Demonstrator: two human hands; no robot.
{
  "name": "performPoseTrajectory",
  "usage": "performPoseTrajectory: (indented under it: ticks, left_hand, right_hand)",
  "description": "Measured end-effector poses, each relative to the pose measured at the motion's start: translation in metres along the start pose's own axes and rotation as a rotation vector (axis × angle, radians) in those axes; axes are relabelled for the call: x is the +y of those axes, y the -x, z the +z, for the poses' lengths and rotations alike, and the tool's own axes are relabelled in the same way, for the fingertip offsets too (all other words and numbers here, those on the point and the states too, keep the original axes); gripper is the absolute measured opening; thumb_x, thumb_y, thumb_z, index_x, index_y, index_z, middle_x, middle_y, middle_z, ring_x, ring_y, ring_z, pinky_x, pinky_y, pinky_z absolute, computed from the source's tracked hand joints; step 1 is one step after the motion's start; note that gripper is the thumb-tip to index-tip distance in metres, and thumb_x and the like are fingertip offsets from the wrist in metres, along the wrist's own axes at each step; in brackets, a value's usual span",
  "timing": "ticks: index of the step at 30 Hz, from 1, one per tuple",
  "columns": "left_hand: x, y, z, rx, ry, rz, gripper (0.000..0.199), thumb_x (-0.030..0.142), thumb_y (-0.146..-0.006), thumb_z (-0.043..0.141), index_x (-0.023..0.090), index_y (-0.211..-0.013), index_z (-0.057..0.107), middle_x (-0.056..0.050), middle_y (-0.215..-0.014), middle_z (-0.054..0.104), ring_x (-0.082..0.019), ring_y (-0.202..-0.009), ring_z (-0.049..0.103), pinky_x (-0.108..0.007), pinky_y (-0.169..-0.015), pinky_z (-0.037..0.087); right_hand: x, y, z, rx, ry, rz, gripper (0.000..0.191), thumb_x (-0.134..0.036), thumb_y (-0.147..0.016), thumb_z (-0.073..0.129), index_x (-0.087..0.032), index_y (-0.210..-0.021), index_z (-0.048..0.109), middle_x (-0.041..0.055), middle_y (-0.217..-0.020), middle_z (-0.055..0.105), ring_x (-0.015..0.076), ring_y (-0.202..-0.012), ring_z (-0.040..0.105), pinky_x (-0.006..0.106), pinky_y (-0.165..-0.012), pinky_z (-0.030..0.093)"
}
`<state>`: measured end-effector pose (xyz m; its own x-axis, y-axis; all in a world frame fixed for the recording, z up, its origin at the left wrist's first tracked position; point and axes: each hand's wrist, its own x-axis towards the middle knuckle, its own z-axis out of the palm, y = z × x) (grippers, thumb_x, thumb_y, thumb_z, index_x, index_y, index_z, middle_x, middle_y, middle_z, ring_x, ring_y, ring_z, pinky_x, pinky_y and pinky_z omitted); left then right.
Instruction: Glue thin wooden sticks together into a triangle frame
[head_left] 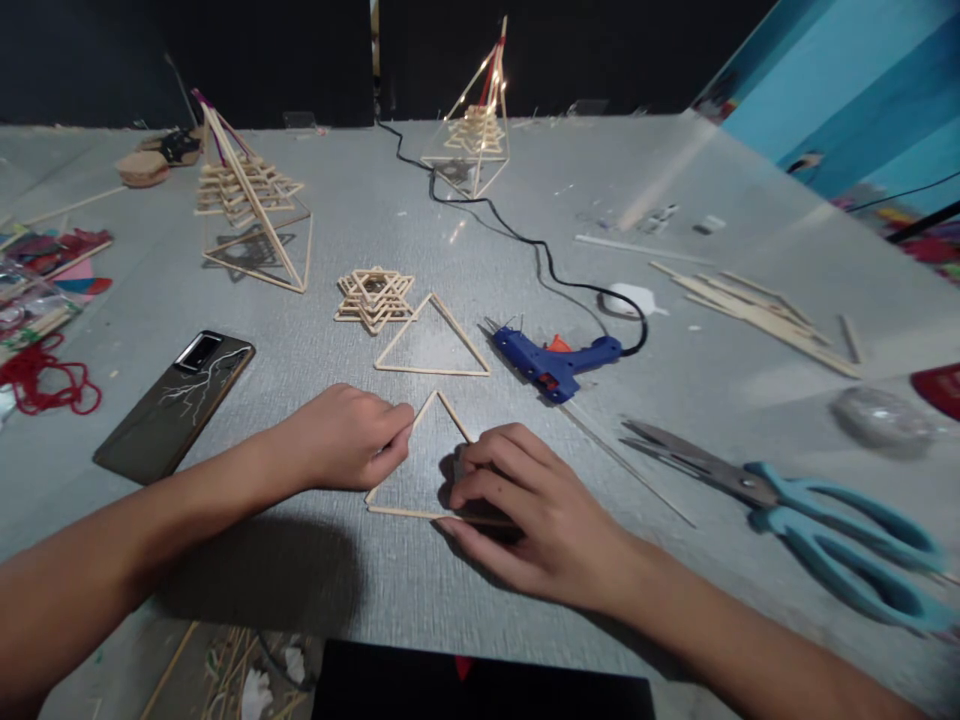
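Note:
A triangle of thin wooden sticks (405, 513) lies flat on the grey table in front of me. My left hand (364, 440) is closed, thumb and forefinger pinching its left side. My right hand (529, 500) curls over the right corner, with the thumb at the bottom stick and the fingers along the right side; that corner is hidden. Just beyond is a second stick triangle (431, 371). Touching or close to its left side stands a stack of stick stars (375, 300). A blue glue gun (559, 365) rests to the right, a glue strand trailing from it.
Large scissors (757, 487) lie at right, below loose sticks (757, 315). A phone (176, 405) and red yarn (49, 375) are at left. Farther back stand a stick-frame lantern (251, 190) and a lit one (476, 130). A black cord (517, 232) crosses the table.

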<state>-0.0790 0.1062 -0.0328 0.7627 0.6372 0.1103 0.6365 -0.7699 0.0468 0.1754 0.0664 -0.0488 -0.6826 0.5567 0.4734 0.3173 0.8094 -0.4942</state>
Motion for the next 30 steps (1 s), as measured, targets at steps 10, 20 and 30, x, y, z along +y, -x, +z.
performPoseTrajectory:
  ticks: [10,20,30]
  left_hand:
    - [-0.002,0.000,-0.003,-0.126,-0.047,0.031,0.018,0.025,-0.101,0.044,0.018,-0.088,0.055,-0.004,-0.072,0.069,-0.021,-0.062,0.066,-0.033,-0.057,0.042]
    - [0.001,-0.002,-0.010,-0.234,-0.084,0.027,0.015,0.025,-0.102,0.047,0.018,-0.091,0.054,-0.005,-0.078,0.070,-0.022,-0.067,0.068,-0.033,-0.058,0.044]
    - [0.002,-0.002,-0.008,-0.202,-0.086,0.020,0.013,0.024,-0.100,0.048,0.019,-0.090,0.054,-0.005,-0.076,0.070,-0.022,-0.066,0.068,-0.032,-0.057,0.043]
  right_hand:
    - [0.000,0.001,0.001,0.001,0.005,0.000,0.015,-0.022,-0.090,0.075,-0.018,-0.099,0.064,0.0078,-0.100,0.064,0.0205,-0.095,0.056,0.038,-0.084,0.050]
    - [0.000,0.001,0.000,-0.007,0.001,0.006,0.015,-0.023,-0.090,0.075,-0.018,-0.099,0.064,0.0077,-0.100,0.065,0.0211,-0.096,0.057,0.038,-0.084,0.050]
    - [-0.001,0.001,0.000,-0.010,0.002,0.000,0.015,-0.021,-0.090,0.075,-0.018,-0.100,0.064,0.0078,-0.100,0.064,0.0205,-0.096,0.057,0.038,-0.084,0.050]
